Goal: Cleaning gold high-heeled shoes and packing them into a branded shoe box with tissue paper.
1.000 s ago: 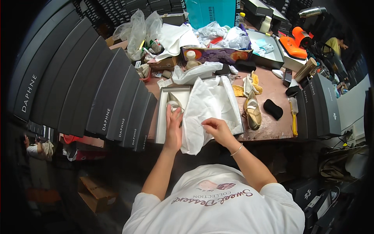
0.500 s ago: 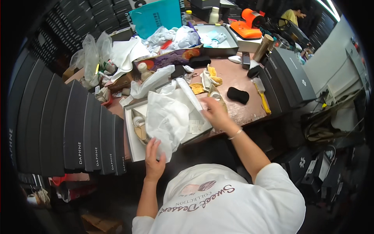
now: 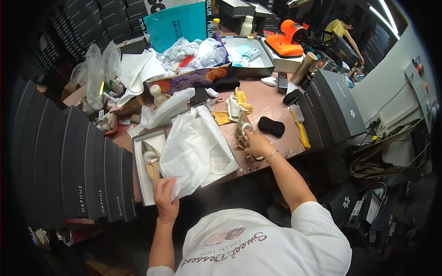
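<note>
A white-lined shoe box (image 3: 216, 175) sits tilted at the table's front edge. One beige pointed shoe (image 3: 151, 162) lies along its left side, and white tissue paper (image 3: 185, 149) spreads over the middle. My left hand (image 3: 165, 198) is closed on the near left corner of the tissue paper, by the box's front wall. Just right of the box, the other gold-beige shoe (image 3: 242, 125) stands on the table. My right hand (image 3: 258, 144) has its fingers closed round that shoe, hiding part of it. A printed slip (image 3: 218, 164) shows inside the box.
Dark shoe boxes (image 3: 69, 165) stand in a row at left, more boxes (image 3: 329, 103) at right. On the table lie a black sponge-like pad (image 3: 271, 127), a yellow-handled brush (image 3: 299, 126) and yellow-white cloths (image 3: 235, 109). A carton of crumpled paper (image 3: 189, 82) stands behind. A person (image 3: 343, 34) works far right.
My right hand has come down from the box's right edge onto the shoe beside it. My left hand stays at the tissue paper, its fingers now closer together. The view has shifted slightly.
</note>
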{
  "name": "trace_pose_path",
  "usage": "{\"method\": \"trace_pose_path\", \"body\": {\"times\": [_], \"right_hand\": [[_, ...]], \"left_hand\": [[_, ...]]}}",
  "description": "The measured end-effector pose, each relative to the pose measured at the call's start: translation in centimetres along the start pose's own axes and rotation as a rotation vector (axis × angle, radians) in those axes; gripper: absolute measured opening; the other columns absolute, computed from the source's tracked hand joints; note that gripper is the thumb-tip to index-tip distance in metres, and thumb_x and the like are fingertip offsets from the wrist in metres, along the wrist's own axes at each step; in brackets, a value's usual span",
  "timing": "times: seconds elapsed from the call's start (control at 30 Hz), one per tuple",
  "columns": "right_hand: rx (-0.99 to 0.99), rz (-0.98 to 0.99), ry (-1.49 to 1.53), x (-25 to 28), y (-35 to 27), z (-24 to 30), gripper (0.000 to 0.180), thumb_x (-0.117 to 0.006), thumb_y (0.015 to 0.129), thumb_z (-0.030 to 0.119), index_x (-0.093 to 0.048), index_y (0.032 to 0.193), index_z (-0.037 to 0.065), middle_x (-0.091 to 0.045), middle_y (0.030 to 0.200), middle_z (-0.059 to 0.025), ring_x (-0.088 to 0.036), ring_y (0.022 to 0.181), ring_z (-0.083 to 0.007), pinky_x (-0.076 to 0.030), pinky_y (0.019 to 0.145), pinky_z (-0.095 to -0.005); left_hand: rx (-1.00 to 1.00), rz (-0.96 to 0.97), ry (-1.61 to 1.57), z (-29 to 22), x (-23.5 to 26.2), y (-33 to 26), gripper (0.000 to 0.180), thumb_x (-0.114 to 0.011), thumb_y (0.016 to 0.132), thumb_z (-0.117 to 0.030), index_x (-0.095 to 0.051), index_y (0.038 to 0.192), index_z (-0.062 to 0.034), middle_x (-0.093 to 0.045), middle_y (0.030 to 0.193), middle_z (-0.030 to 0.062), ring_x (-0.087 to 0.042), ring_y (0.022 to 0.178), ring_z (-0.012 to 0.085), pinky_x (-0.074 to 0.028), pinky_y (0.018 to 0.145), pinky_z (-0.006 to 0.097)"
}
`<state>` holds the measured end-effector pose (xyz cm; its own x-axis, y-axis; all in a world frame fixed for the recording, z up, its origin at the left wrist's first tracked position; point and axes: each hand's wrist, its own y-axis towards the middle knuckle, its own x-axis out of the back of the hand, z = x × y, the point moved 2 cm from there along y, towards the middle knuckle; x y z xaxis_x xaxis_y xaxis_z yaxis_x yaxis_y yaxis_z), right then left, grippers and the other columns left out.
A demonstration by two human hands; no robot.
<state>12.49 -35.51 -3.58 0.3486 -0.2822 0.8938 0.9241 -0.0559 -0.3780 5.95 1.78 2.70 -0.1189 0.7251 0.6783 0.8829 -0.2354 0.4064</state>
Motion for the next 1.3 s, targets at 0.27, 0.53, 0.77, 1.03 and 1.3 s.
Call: {"method": "trace_pose_path", "body": {"times": [0.27, 0.53, 0.77, 1.03, 1.3], "right_hand": [[0.387, -0.123, 1.177, 6.2, -11.3, 1.2, 0.084, -0.063, 0.078, 0.012, -0.017, 0.147, 0.002, -0.031, 0.145, -0.0176, -0.034, 0.133, -0.0237, -0.024, 0.109, -0.0314], [0.688, 0.248, 1.071, 11.4, -21.9, 8.6, 0.078, -0.062, 0.083, 0.012, -0.02, 0.146, -0.001, -0.042, 0.138, -0.0146, -0.043, 0.123, -0.0201, -0.029, 0.103, -0.0286], [0.378, -0.148, 0.518, 4.0, -13.8, 10.3, 0.047, -0.057, 0.085, 0.026, -0.045, 0.122, -0.001, -0.061, 0.098, -0.0225, -0.061, 0.093, -0.0318, -0.047, 0.082, -0.0402], [0.477, 0.615, 2.074, 1.4, -15.5, 9.1, 0.07, -0.053, 0.088, 0.026, -0.017, 0.146, 0.012, -0.047, 0.124, -0.023, -0.061, 0.096, -0.0356, -0.057, 0.065, -0.0411], [0.462, 0.599, 2.12, 1.0, -14.5, 9.4, 0.066, -0.054, 0.088, 0.024, -0.022, 0.143, 0.006, -0.052, 0.118, -0.0236, -0.062, 0.097, -0.0355, -0.058, 0.068, -0.041]], "left_hand": [[0.695, -0.078, -1.414, -0.1, -5.3, 10.2, 0.026, -0.053, 0.087, -0.001, -0.059, 0.112, -0.0005, -0.064, 0.102, 0.0068, -0.061, 0.089, 0.0147, -0.049, 0.081, 0.026], [-0.071, -0.27, -0.681, -9.4, -3.5, 12.9, 0.015, -0.066, 0.082, -0.003, -0.066, 0.097, -0.0018, -0.06, 0.081, 0.0037, -0.054, 0.07, 0.0126, -0.043, 0.061, 0.025], [-0.155, -0.09, -0.479, -9.6, -1.0, 5.2, 0.026, -0.063, 0.073, 0.008, -0.067, 0.098, 0.0, -0.061, 0.082, 0.0091, -0.06, 0.072, 0.0161, -0.047, 0.065, 0.025], [0.185, 0.007, -0.595, -7.5, -3.1, 5.3, 0.02, -0.063, 0.084, -0.004, -0.065, 0.102, 0.0021, -0.066, 0.082, 0.0079, -0.058, 0.066, 0.0104, -0.046, 0.06, 0.025], [0.067, -0.062, -0.642, -8.3, -3.3, 5.8, 0.021, -0.064, 0.08, -0.001, -0.065, 0.101, 0.0005, -0.064, 0.081, 0.0081, -0.059, 0.068, 0.0156, -0.046, 0.059, 0.027]]}}
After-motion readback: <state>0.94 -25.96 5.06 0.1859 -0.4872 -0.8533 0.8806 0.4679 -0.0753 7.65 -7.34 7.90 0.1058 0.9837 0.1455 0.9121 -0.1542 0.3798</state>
